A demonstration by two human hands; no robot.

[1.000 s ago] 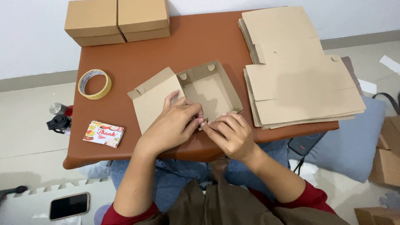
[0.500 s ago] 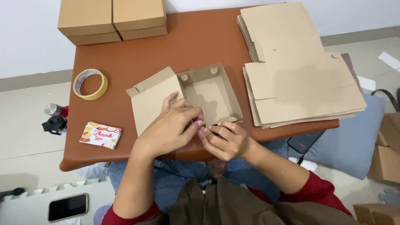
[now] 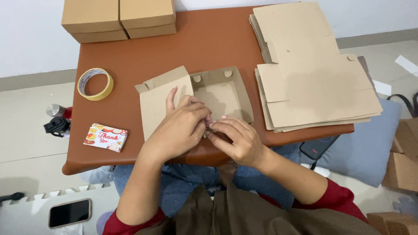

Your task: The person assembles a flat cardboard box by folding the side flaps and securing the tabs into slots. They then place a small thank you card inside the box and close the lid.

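Note:
A half-folded brown cardboard box (image 3: pixel 222 93) lies open on the brown table (image 3: pixel 204 48), its lid flap (image 3: pixel 159 98) spread out to the left. My left hand (image 3: pixel 180 126) rests on the lid flap and the box's near wall, fingers curled. My right hand (image 3: pixel 237 139) meets it at the near wall, fingertips pinching the cardboard edge. The near wall itself is hidden under both hands.
A stack of flat cardboard blanks (image 3: pixel 313 74) fills the table's right side. Two closed boxes (image 3: pixel 117 17) sit at the far left corner. A tape roll (image 3: pixel 95 83) and a small card stack (image 3: pixel 106 137) lie left. A phone (image 3: pixel 69 213) and bottles (image 3: pixel 56 119) are on the floor.
Both hands stay at the box's near wall; the right hand's fingers shifted slightly along the edge. The camera view moved a little.

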